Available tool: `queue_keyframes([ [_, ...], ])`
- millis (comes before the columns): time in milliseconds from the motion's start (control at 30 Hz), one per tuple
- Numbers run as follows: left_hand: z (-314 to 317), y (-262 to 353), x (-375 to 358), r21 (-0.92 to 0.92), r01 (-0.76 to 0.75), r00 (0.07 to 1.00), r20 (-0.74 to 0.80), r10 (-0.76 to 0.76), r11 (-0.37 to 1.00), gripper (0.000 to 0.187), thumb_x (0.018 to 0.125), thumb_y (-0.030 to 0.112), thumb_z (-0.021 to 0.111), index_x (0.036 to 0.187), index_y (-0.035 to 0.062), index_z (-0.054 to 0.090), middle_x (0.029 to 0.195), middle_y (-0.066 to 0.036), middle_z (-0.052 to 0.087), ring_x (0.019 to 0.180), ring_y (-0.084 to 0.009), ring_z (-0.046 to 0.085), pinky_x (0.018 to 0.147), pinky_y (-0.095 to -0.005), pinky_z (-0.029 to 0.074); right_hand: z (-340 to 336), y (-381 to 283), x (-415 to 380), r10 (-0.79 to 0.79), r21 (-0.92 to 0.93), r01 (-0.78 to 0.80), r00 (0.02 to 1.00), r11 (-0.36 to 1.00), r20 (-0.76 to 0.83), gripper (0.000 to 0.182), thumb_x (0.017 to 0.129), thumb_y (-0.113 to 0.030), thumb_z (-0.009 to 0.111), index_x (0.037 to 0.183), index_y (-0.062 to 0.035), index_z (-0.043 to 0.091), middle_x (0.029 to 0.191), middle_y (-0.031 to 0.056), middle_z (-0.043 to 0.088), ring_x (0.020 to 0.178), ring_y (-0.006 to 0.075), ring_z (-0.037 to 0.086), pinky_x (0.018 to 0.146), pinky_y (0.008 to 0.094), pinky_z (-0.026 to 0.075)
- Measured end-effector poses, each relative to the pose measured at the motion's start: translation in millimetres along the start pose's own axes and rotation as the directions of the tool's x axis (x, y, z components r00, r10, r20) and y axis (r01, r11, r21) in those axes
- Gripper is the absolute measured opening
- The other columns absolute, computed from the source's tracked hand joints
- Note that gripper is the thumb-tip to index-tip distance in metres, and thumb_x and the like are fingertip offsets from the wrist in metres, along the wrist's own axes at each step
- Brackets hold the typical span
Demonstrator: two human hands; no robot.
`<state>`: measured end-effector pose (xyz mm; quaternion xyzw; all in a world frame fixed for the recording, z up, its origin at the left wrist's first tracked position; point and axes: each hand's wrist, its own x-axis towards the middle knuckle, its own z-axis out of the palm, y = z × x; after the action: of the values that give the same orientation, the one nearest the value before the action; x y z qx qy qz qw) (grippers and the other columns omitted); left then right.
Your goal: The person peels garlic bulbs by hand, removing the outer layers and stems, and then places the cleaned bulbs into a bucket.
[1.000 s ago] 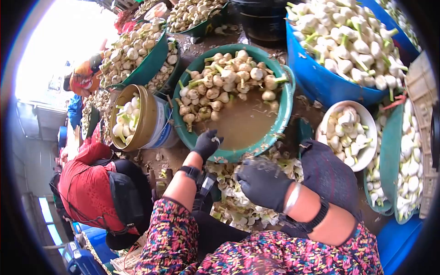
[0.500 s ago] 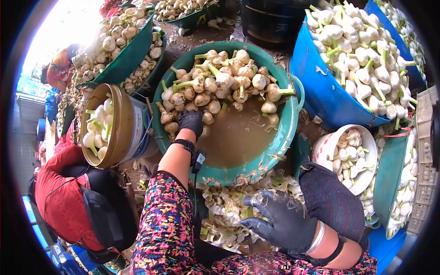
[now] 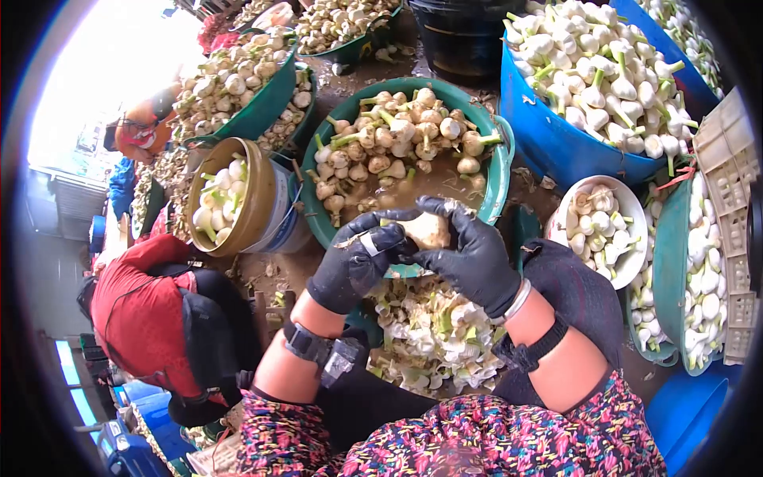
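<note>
A brownish garlic bulb [image 3: 429, 231] is held between my two black-gloved hands, above the near rim of a green tub [image 3: 499, 183]. My left hand [image 3: 358, 258] is closed on the bulb's left side, fingers curled around its stem end. My right hand [image 3: 475, 258] grips the bulb from the right with thumb and fingers. Unpeeled garlic bulbs [image 3: 397, 135] are heaped in the tub's far part, in muddy water [image 3: 445, 187]. Below my hands lies a pile of garlic skins and trimmings [image 3: 437, 334].
A blue tub [image 3: 528, 119] heaped with white garlic stands at the right, near a white bucket [image 3: 636, 246] of garlic. To the left are a brown-rimmed bucket [image 3: 258, 187] and a person in red [image 3: 147, 318]. More green tubs [image 3: 266, 99] stand behind.
My left hand has come out of the tub with a garlic bulb. My right hand has moved up to meet it, and both now hold the bulb. The view has shifted slightly.
</note>
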<state>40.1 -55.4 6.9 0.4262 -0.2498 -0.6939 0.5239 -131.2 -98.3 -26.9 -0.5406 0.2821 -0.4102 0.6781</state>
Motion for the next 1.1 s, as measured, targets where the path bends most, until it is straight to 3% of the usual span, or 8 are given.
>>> queue_keyframes([
  [200,21.6,-25.7,-20.9,0.012,-0.21,0.964,-0.168,0.209,0.978,0.027,0.085,0.01,0.057,0.109,-0.0033,0.055,0.093,-0.008,0.061,0.082,-0.014,0.06,0.072,-0.0272,0.05,5.4,-6.6,-15.5,-0.08,-0.04,0.079,0.996,0.996,-0.028,0.052,0.066,-0.006,0.076,0.113,0.0006,0.054,0.106,0.0086,0.059,0.098,0.014,0.056,0.085,0.0288,0.047],
  [300,23.9,-34.8,-26.5,0.016,-0.245,0.939,-0.244,0.242,0.969,0.024,0.085,0.004,0.055,0.107,-0.0047,0.056,0.098,-0.011,0.061,0.085,-0.0166,0.06,0.073,-0.0294,0.051,1.9,-13.5,-20.8,0.2,0.353,-0.199,0.979,0.914,0.035,0.055,0.066,0.0,0.075,0.116,0.0037,0.051,0.105,0.0092,0.059,0.093,0.0144,0.058,0.082,0.027,0.049],
  [633,48.9,-28.8,-39.2,0.013,-0.302,0.9,-0.326,0.29,0.953,0.02,0.081,0.004,0.058,0.1,-0.0031,0.057,0.089,-0.011,0.062,0.079,-0.0199,0.062,0.071,-0.0287,0.051,3.9,-9.9,-21.7,0.139,0.298,-0.146,0.989,0.943,0.045,0.056,0.068,-0.001,0.075,0.117,0.005,0.049,0.106,0.0099,0.058,0.095,0.0137,0.056,0.084,0.0272,0.048],
  [800,35.4,-32.4,-38.6,-0.002,-0.215,0.941,-0.269,0.207,0.977,0.02,0.078,0.0,0.059,0.097,-0.0045,0.058,0.089,-0.012,0.062,0.079,-0.0205,0.062,0.071,-0.0293,0.051,9.0,-1.1,-23.2,0.105,0.198,-0.093,0.993,0.976,-0.051,0.044,0.082,-0.014,0.063,0.117,0.0066,0.046,0.107,0.01,0.057,0.1,0.0115,0.051,0.083,0.0264,0.046],
  [867,33.2,-33.3,-40.1,0.129,-0.219,0.922,-0.297,0.249,0.967,0.016,0.077,-0.001,0.058,0.093,-0.0042,0.059,0.089,-0.012,0.063,0.077,-0.0213,0.062,0.07,-0.03,0.051,4.0,10.2,-18.2,0.089,0.199,-0.071,0.993,0.977,-0.081,0.039,0.088,-0.026,0.056,0.112,0.0042,0.05,0.097,0.0092,0.06,0.084,0.0108,0.057,0.068,0.0234,0.048],
  [933,31.6,-25.2,-40.9,0.313,-0.211,0.907,-0.289,0.305,0.926,0.016,0.076,0.002,0.059,0.091,-0.0037,0.06,0.085,-0.013,0.062,0.075,-0.0224,0.061,0.07,-0.03,0.049,-3.8,-1.0,-17.1,0.42,0.557,-0.556,0.831,0.617,0.365,0.037,0.089,-0.034,0.051,0.105,-0.0009,0.053,0.083,0.0082,0.062,0.063,0.0112,0.058,0.05,0.0213,0.045],
  [1000,22.6,-13.5,-42.6,0.954,-0.289,0.797,0.194,0.572,0.079,0.018,0.074,0.002,0.057,0.09,0.0014,0.064,0.081,-0.012,0.063,0.075,-0.0278,0.06,0.07,-0.0319,0.048,4.6,-7.2,-16.6,0.525,0.615,-0.62,0.77,0.487,0.362,0.036,0.09,-0.04,0.046,0.099,-0.0058,0.054,0.071,0.0075,0.061,0.048,0.0129,0.053,0.038,0.0216,0.039],
  [1100,16.8,-19.4,-37.7,0.947,-0.316,0.791,0.233,0.566,0.053,0.028,0.067,0.003,0.057,0.094,0.0035,0.063,0.082,-0.014,0.061,0.078,-0.0321,0.057,0.069,-0.0342,0.046,6.9,-8.8,-16.5,0.495,0.57,-0.796,0.587,0.205,0.641,0.036,0.09,-0.041,0.044,0.098,-0.0074,0.055,0.072,0.008,0.062,0.048,0.0142,0.056,0.038,0.0217,0.042],
])
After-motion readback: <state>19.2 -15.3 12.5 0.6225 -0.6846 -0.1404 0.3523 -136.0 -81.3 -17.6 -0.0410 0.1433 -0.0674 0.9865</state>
